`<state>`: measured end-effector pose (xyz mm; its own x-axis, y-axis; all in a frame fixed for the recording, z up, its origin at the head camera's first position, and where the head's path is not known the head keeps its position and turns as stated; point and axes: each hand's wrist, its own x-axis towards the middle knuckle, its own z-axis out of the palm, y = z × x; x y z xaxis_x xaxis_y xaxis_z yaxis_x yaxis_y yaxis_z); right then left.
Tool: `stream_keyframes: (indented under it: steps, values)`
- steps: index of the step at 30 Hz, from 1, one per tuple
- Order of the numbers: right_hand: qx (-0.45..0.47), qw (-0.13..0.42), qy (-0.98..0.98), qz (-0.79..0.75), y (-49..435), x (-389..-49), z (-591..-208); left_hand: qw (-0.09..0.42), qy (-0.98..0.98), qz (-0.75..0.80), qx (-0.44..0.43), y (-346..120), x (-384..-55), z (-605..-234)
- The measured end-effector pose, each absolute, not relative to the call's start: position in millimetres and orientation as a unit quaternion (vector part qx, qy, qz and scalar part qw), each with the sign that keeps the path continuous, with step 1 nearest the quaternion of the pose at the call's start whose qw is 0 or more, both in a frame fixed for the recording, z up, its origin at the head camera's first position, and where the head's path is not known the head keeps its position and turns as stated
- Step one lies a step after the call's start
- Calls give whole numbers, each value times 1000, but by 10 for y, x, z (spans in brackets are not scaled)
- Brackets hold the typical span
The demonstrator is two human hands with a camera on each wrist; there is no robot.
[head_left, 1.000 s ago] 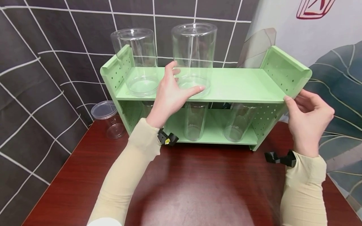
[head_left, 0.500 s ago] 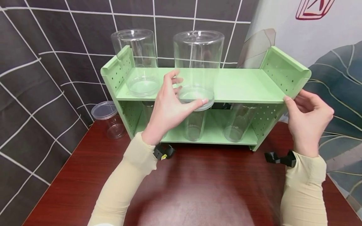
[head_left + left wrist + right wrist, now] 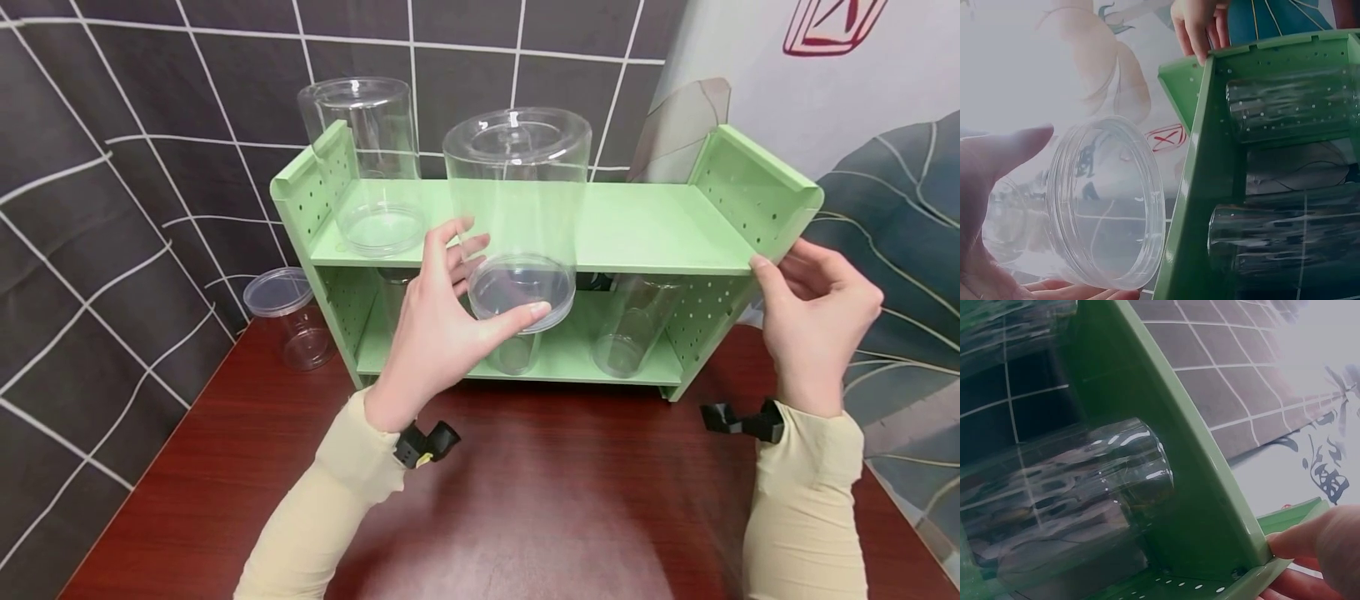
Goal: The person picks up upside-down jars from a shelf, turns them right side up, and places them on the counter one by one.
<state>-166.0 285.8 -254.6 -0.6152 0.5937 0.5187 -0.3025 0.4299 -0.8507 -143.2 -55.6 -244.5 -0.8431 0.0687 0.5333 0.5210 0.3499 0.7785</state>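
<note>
My left hand (image 3: 450, 325) grips a large clear plastic jar (image 3: 517, 208) low on its side, thumb across the front near the lid end, which faces down. The jar hangs in front of the upper board of a green two-tier shelf (image 3: 645, 225). In the left wrist view the jar's round lid end (image 3: 1110, 203) shows close beside the green board. My right hand (image 3: 821, 317) pinches the shelf's right side panel at the upper board's front corner; the right wrist view shows the thumb (image 3: 1297, 540) on that edge.
Another large clear jar (image 3: 375, 167) stands on the upper board at left. Several narrower clear jars, such as one at right (image 3: 633, 333), stand on the lower board. A lidded jar (image 3: 288, 317) sits on the red-brown table (image 3: 540, 500) left of the shelf, near the tiled wall (image 3: 480, 67).
The left hand has lifted the large jar off the upper board and drawn it forward and down, toward the person. The right hand stays on the shelf's corner.
</note>
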Motion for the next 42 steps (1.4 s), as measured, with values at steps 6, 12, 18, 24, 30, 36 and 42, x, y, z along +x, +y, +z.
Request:
stream_keyframes:
  steps: [6,12,18,24,30,36,42]
  values:
    - [-99,428,-732,521,2865,-1664,-2555,214,-792,-534,-204,-562,-1327,-2549]
    - [-98,429,-731,521,2862,-1663,-2552,212,-787,-536,-219,-575,-1262,-2699]
    - [-100,429,-732,520,2854,-1654,-2548,200,-785,-535,-241,-584,-1249,-2924]
    - [-101,429,-732,521,2855,-1650,-2550,173,-791,-536,-238,-604,-1230,-3147]
    - [-98,431,-734,515,2862,-1658,-2570,136,-815,-522,-212,-637,-1217,-3381]
    - [-92,437,-735,511,2845,-1659,-2569,102,-826,-517,-200,-691,-1221,-3594]
    - [-95,439,-734,509,2846,-1662,-2575,73,-837,-507,-196,-749,-1193,-3743]
